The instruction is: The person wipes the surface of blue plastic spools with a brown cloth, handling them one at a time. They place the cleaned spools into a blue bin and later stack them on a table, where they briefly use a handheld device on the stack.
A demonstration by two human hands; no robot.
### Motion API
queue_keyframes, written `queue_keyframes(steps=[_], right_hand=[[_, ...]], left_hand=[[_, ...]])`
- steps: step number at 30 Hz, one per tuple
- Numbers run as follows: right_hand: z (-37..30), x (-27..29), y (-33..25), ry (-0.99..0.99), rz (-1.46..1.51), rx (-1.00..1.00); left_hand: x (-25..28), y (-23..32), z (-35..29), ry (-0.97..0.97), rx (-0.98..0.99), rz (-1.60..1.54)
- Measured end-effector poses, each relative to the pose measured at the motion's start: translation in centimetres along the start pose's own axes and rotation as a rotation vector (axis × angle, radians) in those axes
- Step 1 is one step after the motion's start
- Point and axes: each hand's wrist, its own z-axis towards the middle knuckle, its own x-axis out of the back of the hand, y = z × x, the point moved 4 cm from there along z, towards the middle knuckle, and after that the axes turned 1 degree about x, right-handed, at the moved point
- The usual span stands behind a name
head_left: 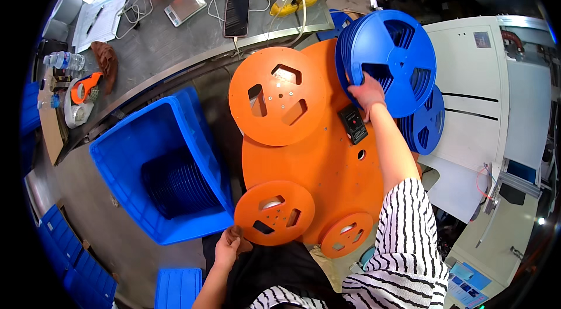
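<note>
Right hand (367, 94) fingers curl closed on the rim of the blue reel stack (388, 60), upper right of frame, over the orange board (327, 168). Left hand (229, 244), lower centre, pinches a brown cloth (239, 233) near the blue bin (160, 163). Judged step: gripping the stack; next needs a firm, steady hold

From my remote seat I see a short-sleeved top, white with wavy black stripes, covering both upper arms. Below the sleeves the forearms are bare. Neither the left hand (227, 246) nor the right hand (367, 94) wears a glove, ring or watch. Dark clothing covers the lap.
</note>
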Motion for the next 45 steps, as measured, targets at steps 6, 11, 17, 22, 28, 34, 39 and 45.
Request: queue_keyframes(steps=[6,11,17,22,28,34,39,45], right_hand=[[-13.0,7.3,1.4,0.242,0.181,0.023],[-30.7,11.5,-4.8,-0.027,1.313,0.234],[-50.6,3.5,-8.3,-0.113,2.021,0.252],[-60.4,-6.8,-16.5,-0.411,2.306,0.342],[-67.3,-9.7,-23.3,-0.592,2.275,0.198],[-70.0,-9.7,-24.9,-0.519,2.247,0.111],[-68.9,-9.5,-23.6,-0.19,2.103,-0.101],[-67.2,-10.2,-24.6,-0.4,2.225,0.213]], left_hand=[[2.2,1.2,-1.3,-0.074,-0.024,-0.001],[8.9,-1.0,-3.4,-0.055,-0.326,-0.283],[18.2,5.3,-11.3,0.08,-0.648,-0.471],[25.1,8.2,-19.6,-0.124,-1.215,-0.378],[18.2,5.8,-29.4,-0.022,-1.511,0.672],[28.5,2.4,-23.2,0.346,-1.228,0.808],[32.7,-3.1,-23.5,-0.142,-1.149,0.984],[31.4,-4.3,-23.6,0.089,-1.43,1.026]])
